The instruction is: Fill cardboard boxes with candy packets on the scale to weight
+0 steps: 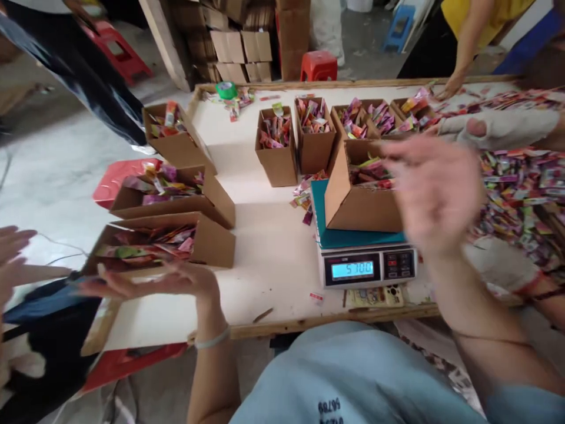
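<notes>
My left hand (pixel 176 281) is palm-up beside the near side of a cardboard box (pixel 215 241) of small colourful packets, fingers stretched out and holding nothing. Whether it touches the box I cannot tell. My right hand (pixel 436 191) is raised over the right end of a digital scale (pixel 324 235), its fingers smeared by motion. On the scale's teal plate stands an open cardboard box (pixel 362 209) with packets (pixel 371 174) inside. My right hand hides this box's right side. The scale's display (pixel 353 270) is lit blue.
More filled boxes (pixel 278 162) line the far side of the table (pixel 260 235). Loose packets (pixel 521 182) cover its right end, where gloved hands (pixel 498 126) of another person reach in. Green tape (pixel 226 90) lies at the back. Another person's hand (pixel 13 253) is at far left.
</notes>
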{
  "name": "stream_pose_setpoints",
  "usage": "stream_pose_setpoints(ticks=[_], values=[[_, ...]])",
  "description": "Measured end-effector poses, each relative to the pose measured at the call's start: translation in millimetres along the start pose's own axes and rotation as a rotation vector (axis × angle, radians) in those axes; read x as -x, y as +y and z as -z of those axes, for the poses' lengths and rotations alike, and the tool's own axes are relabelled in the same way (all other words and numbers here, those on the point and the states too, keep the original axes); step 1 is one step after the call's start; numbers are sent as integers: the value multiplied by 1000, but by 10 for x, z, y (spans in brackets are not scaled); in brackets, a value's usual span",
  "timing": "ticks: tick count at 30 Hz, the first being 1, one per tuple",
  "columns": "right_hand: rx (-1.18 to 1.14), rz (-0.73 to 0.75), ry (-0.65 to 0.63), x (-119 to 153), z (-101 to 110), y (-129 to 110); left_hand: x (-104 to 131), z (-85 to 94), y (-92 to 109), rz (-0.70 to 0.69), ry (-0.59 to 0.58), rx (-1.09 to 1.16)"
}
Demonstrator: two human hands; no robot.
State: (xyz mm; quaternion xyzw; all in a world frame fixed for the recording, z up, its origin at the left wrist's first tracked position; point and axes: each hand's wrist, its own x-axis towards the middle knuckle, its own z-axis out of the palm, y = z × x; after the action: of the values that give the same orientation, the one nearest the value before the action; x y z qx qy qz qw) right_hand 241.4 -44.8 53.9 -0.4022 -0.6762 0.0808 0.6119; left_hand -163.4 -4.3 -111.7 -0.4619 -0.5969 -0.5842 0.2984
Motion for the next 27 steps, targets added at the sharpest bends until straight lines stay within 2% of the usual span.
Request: stream_pose_setpoints(ticks=[2,3,5,8,11,13,15,18,20,22,24,26,27], values=[[198,-27,172,-228,611,148,-43,-262,479,-159,-40,236],[270,-71,178,-329,857,226,-48,-398,729,-211,-67,377],[380,-206,73,-501,1227,368,-16,-647,1213,-276,-169,602],[457,-307,-94,-699,1525,515,118,-910,1803,-268,-396,805],[419,-286,-179,-845,1619,608,260,-1048,2155,-225,-625,931],[403,-263,-283,-910,1611,661,312,-1101,2268,-223,-717,973],[443,-228,-443,-961,1565,699,324,-1137,2317,-228,-766,980],[521,-162,-655,-1049,1477,679,294,-1170,2330,-245,-787,972],[555,-141,-694,-1113,1459,613,270,-1180,2324,-256,-784,976],[598,-140,-626,-1128,1508,543,258,-1178,2309,-257,-787,977],[647,-191,-450,-1014,1609,515,264,-1168,2281,-249,-799,976],[779,-378,-298,-707,1710,562,288,-1165,2237,-235,-814,978],[879,-540,-285,-476,1741,616,306,-1172,2211,-231,-823,980]])
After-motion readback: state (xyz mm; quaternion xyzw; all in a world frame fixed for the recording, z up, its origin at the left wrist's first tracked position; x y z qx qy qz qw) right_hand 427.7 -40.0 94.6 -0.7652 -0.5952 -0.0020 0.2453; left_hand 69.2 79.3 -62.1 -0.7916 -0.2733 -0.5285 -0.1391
